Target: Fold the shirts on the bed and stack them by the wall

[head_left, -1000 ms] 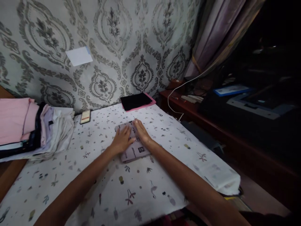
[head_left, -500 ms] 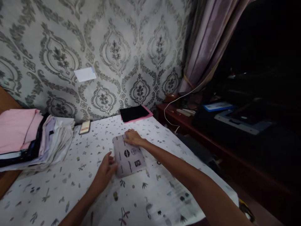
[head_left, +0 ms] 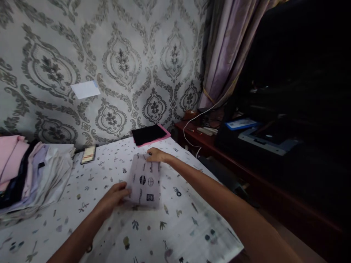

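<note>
The fingers of the right hand (head_left: 157, 155) are bent together and clamped on the far end of a folded lilac cloth (head_left: 145, 182), close to its far right corner. The fingers of the left hand (head_left: 116, 195) are curled at the cloth's left side, towards its near corner, touching the edge; I cannot tell whether they grip it. The cloth, printed with dark lettering and round badges, is over the middle of a white patterned sheet (head_left: 164, 233), well in from the far edge. Its near end is blurred, so whether that part rests on the sheet is unclear. At the far edge, near the far right corner of the sheet, a black cloth (head_left: 149, 134) lies on top of a pink cloth (head_left: 166, 132). Farther left along that edge is a small flat item (head_left: 88, 155) with its face pixelated, and near the left edge sits a pile of clothes (head_left: 35, 175), pink uppermost. Behind the far edge rises a patterned wall (head_left: 123, 60) bearing a white card (head_left: 85, 90). Beyond the right edge stands a dark red desk (head_left: 189, 128), with a white cable (head_left: 185, 133) drooping in front.
</note>
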Demonstrator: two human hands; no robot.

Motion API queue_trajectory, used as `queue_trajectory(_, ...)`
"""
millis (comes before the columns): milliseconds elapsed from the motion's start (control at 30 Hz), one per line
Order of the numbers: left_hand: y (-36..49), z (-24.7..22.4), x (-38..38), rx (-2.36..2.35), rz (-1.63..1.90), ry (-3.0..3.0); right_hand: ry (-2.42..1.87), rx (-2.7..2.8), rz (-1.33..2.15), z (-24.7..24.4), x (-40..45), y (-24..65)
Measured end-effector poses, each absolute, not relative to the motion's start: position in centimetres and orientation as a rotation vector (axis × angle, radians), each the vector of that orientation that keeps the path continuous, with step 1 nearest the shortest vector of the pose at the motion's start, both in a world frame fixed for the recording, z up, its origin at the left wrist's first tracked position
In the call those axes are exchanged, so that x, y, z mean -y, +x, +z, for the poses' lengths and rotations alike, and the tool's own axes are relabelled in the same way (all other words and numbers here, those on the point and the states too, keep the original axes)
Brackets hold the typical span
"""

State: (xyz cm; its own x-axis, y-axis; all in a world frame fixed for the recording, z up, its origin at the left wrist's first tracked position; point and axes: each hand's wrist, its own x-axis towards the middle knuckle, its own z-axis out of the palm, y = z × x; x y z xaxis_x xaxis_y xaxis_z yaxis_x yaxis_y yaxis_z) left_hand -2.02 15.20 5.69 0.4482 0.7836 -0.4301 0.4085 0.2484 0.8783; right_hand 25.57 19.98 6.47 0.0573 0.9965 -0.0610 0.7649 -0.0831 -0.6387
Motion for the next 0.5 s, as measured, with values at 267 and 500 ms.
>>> queue_trajectory(267, 9.7, 8.1, -23.7, -1.164, 0.646, 1.244, -1.948, 1.04, 0.57, 4.4, -17.7, 35.7)
queue_trajectory(500, 18.4, 6.0, -30.2, -1.236, 0.635, 1.323, -2.04, 0.722, 0.435, 2.5, -19.7, 40.0)
